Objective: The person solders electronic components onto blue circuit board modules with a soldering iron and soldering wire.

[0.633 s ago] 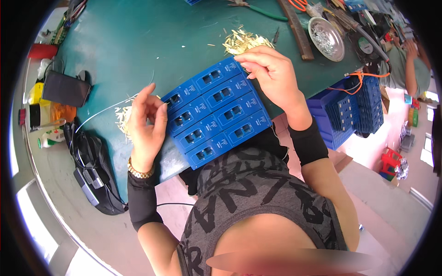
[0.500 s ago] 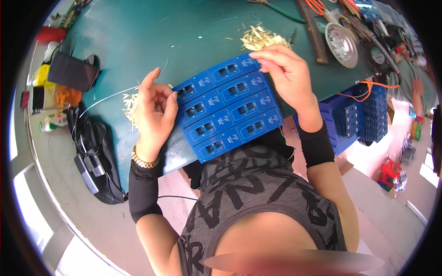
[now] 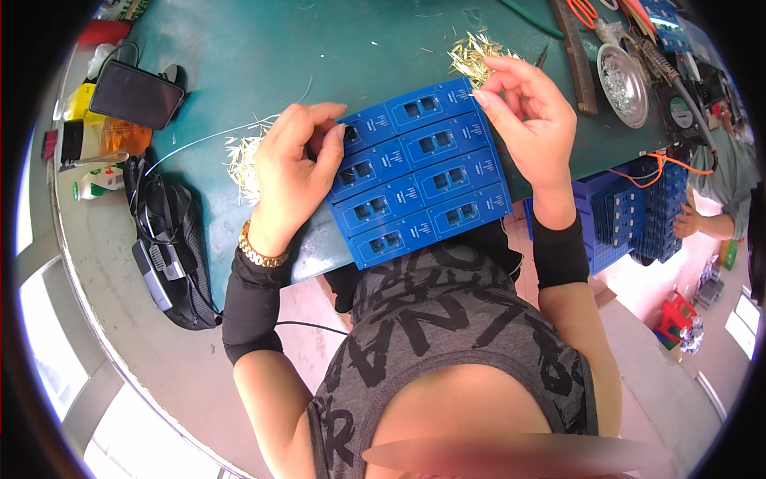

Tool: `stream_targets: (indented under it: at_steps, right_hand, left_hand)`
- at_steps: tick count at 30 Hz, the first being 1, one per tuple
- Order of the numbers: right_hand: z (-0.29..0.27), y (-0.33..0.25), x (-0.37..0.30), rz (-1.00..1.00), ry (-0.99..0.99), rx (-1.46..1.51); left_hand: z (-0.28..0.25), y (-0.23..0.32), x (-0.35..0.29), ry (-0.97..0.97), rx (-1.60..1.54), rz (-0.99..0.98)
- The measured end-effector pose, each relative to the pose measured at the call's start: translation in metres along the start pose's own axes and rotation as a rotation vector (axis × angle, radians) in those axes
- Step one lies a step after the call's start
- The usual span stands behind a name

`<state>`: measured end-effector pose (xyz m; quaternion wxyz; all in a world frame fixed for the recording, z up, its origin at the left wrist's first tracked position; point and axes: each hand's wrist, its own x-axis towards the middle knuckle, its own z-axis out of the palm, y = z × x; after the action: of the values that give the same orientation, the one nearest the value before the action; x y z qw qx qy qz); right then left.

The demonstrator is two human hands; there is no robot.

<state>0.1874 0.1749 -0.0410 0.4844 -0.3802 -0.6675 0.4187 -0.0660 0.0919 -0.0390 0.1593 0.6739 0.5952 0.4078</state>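
A blue circuit board panel [image 3: 415,164], split into two columns of units with paired square cutouts, lies tilted on the green workbench at its near edge. My left hand [image 3: 297,164] is at its upper left corner, thumb and forefinger brought together over the edge; whatever they hold is too small to make out. At the upper right corner my right hand [image 3: 531,120] has its thumb tip against the board's edge, with the forefinger apart from it. Small gold-coloured pins lie in a right-hand pile [image 3: 476,56] beyond that hand and a left-hand pile [image 3: 245,169] beside my left wrist.
On the left are a black phone-like device [image 3: 137,94], bottles and a black bag [image 3: 171,247]. A metal bar [image 3: 576,60], a metal dish [image 3: 624,86] and a soldering iron stand right. A blue crate [image 3: 590,223] holds stacked boards; another person's hand [image 3: 685,221] is beside it.
The view has shifted, moving the bench contents rightward. My left fingers have come together at the board's corner. My right forefinger has lifted away from the thumb.
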Motion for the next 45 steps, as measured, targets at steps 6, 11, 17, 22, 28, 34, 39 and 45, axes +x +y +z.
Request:
stream_targets:
  at_steps: [6,11,17,22,28,34,39,45]
  right_hand:
    - [0.006,0.023,0.013,-0.251,-0.070,-0.055]
    - [0.007,0.022,0.004,-0.002,-0.053,0.071]
    - [0.009,0.019,0.003,-0.043,-0.081,-0.036]
    - [0.008,0.018,0.002,-0.037,-0.097,-0.063]
    - [0.014,0.024,0.003,-0.077,-0.185,-0.062]
    - [0.014,0.017,0.007,-0.002,-0.206,-0.104]
    - [0.017,0.017,0.009,0.026,-0.221,-0.127]
    - [0.016,0.014,0.009,0.020,-0.233,-0.193]
  left_hand:
    - [0.006,-0.006,0.008,-0.118,-0.147,-0.195]
    - [0.006,-0.005,0.010,-0.130,-0.164,-0.242]
    - [0.005,-0.002,0.011,-0.125,-0.116,-0.276]
    - [0.010,0.003,0.010,-0.096,-0.086,-0.263]
    - [0.011,-0.011,0.000,-0.022,0.095,0.206]
    - [-0.006,0.004,-0.001,-0.110,0.447,0.290]
    - [-0.015,0.002,0.001,-0.206,0.531,0.361]
    - [-0.030,-0.028,0.005,-0.099,0.183,0.115]
